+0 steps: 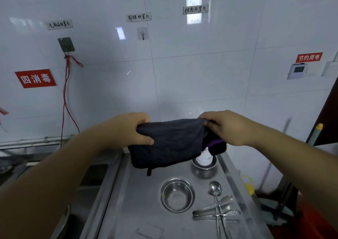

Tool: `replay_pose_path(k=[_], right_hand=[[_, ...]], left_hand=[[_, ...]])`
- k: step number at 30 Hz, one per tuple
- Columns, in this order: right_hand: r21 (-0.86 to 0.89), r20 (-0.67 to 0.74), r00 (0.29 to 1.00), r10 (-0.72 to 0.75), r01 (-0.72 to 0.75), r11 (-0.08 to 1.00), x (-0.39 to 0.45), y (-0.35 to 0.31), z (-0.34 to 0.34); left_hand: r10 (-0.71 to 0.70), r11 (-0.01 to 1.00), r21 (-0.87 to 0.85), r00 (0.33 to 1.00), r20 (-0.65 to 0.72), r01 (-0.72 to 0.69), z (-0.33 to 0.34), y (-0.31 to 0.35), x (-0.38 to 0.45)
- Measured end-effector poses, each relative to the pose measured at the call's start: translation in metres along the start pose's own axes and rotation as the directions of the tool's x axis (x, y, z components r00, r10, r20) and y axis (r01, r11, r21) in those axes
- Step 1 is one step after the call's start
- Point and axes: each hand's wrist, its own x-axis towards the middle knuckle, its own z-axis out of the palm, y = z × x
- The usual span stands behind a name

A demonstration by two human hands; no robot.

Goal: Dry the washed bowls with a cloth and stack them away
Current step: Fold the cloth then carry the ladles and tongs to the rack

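A dark grey cloth [170, 143] with a purple edge hangs stretched between both hands above the steel counter. My left hand [128, 130] grips its left end and my right hand [225, 127] pinches its right top corner. Below the cloth, an empty steel bowl [177, 194] stands upright on the counter. Behind it at the right, a second steel bowl [204, 167] holds a white stack of small bowls or cups [204, 158], partly hidden by the cloth.
A steel spoon [215, 187] and tongs [217, 211] lie right of the near bowl on the steel counter [139, 202]. A sink basin [95, 172] lies at the left. Red cord [66, 92] hangs on the tiled wall. A broom handle [316, 134] stands at the right.
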Motion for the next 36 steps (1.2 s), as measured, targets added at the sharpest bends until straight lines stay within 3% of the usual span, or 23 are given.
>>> replay_pose_path(k=[5, 7, 10, 13, 19, 22, 28, 33, 36], right_hand=[[-0.163, -0.055, 0.995, -0.077, 0.067, 0.984, 0.005, -0.001, -0.010], [-0.204, -0.013, 0.996, -0.087, 0.082, 0.976, 0.004, 0.000, -0.019], [-0.115, 0.093, 0.996, -0.006, 0.017, 0.993, 0.000, -0.001, -0.033], [-0.167, 0.114, 0.993, -0.005, 0.024, 0.986, 0.003, -0.002, -0.040], [-0.400, 0.001, 1.000, 0.019, -0.017, 0.916, 0.003, -0.008, -0.042], [-0.530, -0.109, 0.994, 0.017, -0.072, 0.845, 0.002, -0.010, -0.035], [-0.299, -0.053, 0.995, 0.082, -0.094, 0.950, -0.004, -0.003, -0.015], [-0.216, -0.053, 0.994, 0.101, -0.110, 0.970, -0.013, -0.006, -0.002], [-0.097, 0.029, 0.988, 0.155, -0.151, 0.984, -0.018, -0.010, -0.002]], left_hand=[[-0.016, 1.000, 0.009, 1.000, -0.002, 0.016, -0.006, -0.004, 0.000], [-0.048, 0.999, 0.013, 0.999, 0.024, 0.048, -0.010, -0.009, -0.002], [-0.066, 0.993, 0.099, 0.995, 0.075, 0.058, -0.018, -0.015, -0.002], [-0.036, 0.989, 0.145, 0.996, 0.084, 0.024, -0.022, -0.020, -0.002], [-0.033, 0.948, 0.318, 0.999, 0.037, 0.019, -0.014, -0.033, 0.004], [-0.057, 0.951, 0.305, 0.998, 0.030, 0.045, -0.006, -0.040, 0.005], [-0.056, 0.982, 0.182, 0.998, 0.018, 0.052, 0.008, -0.047, 0.006], [-0.065, 0.992, 0.105, 0.998, -0.014, 0.066, 0.015, -0.051, 0.004], [-0.087, 0.993, 0.079, 0.996, -0.002, 0.086, 0.015, -0.054, 0.003]])
